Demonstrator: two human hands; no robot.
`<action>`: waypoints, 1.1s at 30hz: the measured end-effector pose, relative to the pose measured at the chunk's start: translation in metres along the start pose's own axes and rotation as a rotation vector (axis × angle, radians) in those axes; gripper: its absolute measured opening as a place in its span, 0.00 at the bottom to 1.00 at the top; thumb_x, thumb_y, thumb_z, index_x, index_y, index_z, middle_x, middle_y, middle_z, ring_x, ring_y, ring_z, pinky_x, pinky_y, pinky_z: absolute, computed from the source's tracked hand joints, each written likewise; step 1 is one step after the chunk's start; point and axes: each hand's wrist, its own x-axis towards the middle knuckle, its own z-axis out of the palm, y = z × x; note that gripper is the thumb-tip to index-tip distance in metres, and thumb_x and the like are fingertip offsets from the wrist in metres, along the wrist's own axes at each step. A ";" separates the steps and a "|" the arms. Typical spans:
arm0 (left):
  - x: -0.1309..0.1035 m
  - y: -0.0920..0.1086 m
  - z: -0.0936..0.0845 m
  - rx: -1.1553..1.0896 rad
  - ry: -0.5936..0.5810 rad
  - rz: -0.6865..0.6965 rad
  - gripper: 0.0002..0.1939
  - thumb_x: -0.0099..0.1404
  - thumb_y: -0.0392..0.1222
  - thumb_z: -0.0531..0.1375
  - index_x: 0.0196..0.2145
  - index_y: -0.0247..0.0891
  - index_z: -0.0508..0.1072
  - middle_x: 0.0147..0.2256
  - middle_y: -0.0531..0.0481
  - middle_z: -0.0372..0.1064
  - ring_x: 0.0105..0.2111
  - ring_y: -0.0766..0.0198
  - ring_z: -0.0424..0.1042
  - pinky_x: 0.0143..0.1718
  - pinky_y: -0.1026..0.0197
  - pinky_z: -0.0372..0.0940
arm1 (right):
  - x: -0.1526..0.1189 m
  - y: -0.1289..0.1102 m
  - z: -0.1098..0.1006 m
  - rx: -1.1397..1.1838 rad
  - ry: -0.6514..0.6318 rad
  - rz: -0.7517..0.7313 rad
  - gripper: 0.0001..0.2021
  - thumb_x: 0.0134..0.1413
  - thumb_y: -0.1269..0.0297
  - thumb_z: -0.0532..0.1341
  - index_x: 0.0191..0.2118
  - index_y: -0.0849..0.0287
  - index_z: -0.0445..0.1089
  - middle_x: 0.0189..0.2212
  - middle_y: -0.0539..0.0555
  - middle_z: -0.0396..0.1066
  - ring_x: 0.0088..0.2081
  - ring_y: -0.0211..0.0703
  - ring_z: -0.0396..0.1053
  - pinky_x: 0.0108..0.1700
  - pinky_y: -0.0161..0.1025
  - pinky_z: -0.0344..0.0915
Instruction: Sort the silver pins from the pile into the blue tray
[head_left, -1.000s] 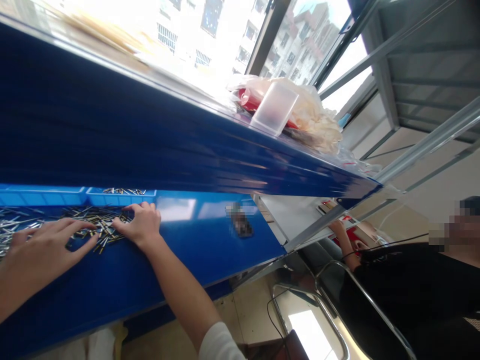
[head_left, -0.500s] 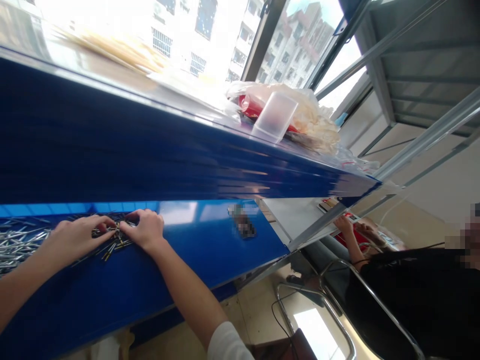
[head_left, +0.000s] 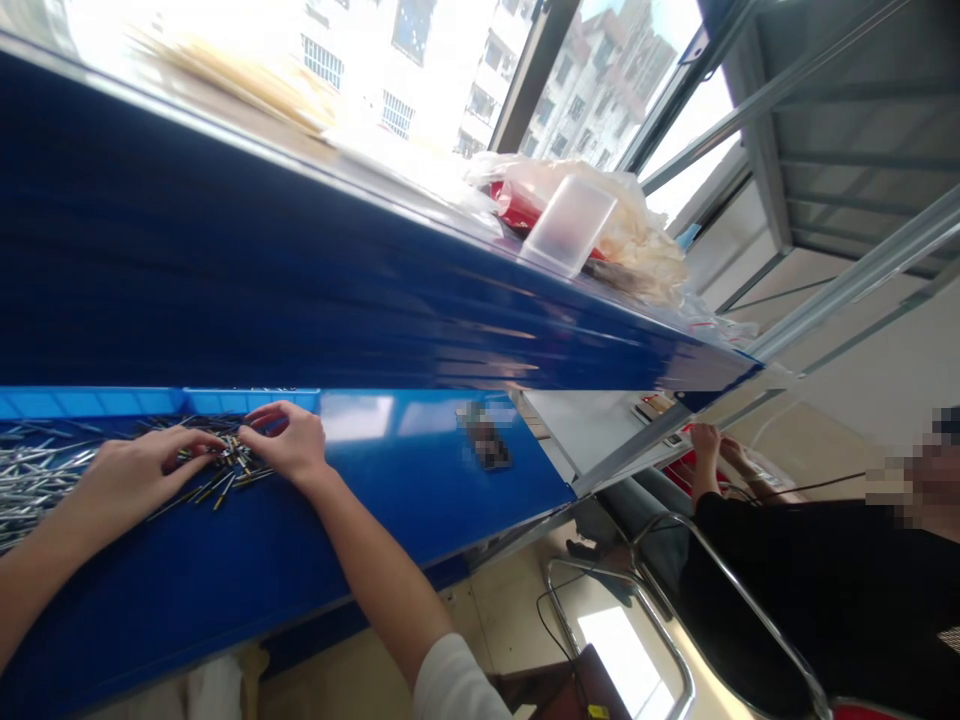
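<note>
Both hands are over a loose heap of thin metal rods (head_left: 238, 462), some dark, some silvery, a few with brass-coloured ends. My left hand (head_left: 150, 468) reaches in from the left, thumb and forefinger closed around the end of a thin rod; the exact piece is partly hidden by the fingers. On the heap's right side, my right hand (head_left: 289, 440) has its fingers curved and the thumb apart from them, tips at the rods. I see nothing clearly held in it. A larger pile of silvery rods (head_left: 41, 478) lies further left, partly behind my left forearm.
Blue bins (head_left: 251, 400) line the back of the blue worktop (head_left: 397, 480). A blue shelf (head_left: 300, 290) crosses above, bearing a translucent plastic box (head_left: 570, 225) and bags. A phone-like object (head_left: 487, 442) lies to the right. Beyond, a person in black (head_left: 810, 570) sits working.
My hands have drawn slightly apart, the left shifting left and the right thumb spreading from its fingers. More rods show between them. The view has shifted a little.
</note>
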 end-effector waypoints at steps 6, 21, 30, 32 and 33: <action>-0.002 -0.007 0.005 0.083 0.088 -0.046 0.22 0.56 0.54 0.45 0.40 0.41 0.70 0.37 0.51 0.68 0.28 0.65 0.66 0.33 0.64 0.59 | 0.003 -0.004 -0.004 0.127 -0.010 0.050 0.11 0.46 0.58 0.61 0.36 0.56 0.73 0.33 0.49 0.74 0.31 0.37 0.70 0.34 0.32 0.67; -0.006 0.006 0.005 -0.045 0.467 0.193 0.25 0.59 0.60 0.45 0.33 0.38 0.71 0.32 0.49 0.67 0.31 0.62 0.68 0.33 0.62 0.61 | 0.005 0.004 0.007 0.552 -0.099 -0.060 0.15 0.41 0.58 0.65 0.38 0.59 0.74 0.31 0.52 0.74 0.31 0.39 0.72 0.32 0.32 0.68; -0.007 -0.004 0.013 -0.023 0.559 0.055 0.19 0.60 0.55 0.48 0.36 0.40 0.71 0.37 0.49 0.66 0.32 0.61 0.67 0.35 0.61 0.61 | -0.001 -0.004 0.001 0.339 -0.130 0.049 0.12 0.42 0.58 0.64 0.36 0.51 0.75 0.32 0.50 0.74 0.34 0.41 0.72 0.33 0.30 0.68; -0.007 -0.002 0.012 -0.022 0.565 0.044 0.19 0.61 0.55 0.48 0.36 0.40 0.70 0.37 0.49 0.66 0.32 0.62 0.67 0.35 0.61 0.61 | -0.001 -0.002 0.002 0.381 -0.140 -0.004 0.14 0.42 0.57 0.64 0.37 0.53 0.75 0.32 0.51 0.74 0.33 0.42 0.72 0.32 0.31 0.68; -0.007 0.000 0.011 -0.022 0.567 0.043 0.19 0.61 0.55 0.48 0.36 0.40 0.70 0.37 0.50 0.66 0.31 0.62 0.67 0.34 0.62 0.61 | 0.000 -0.001 0.003 0.395 -0.145 -0.022 0.14 0.43 0.56 0.63 0.38 0.55 0.75 0.32 0.52 0.74 0.34 0.42 0.71 0.32 0.31 0.68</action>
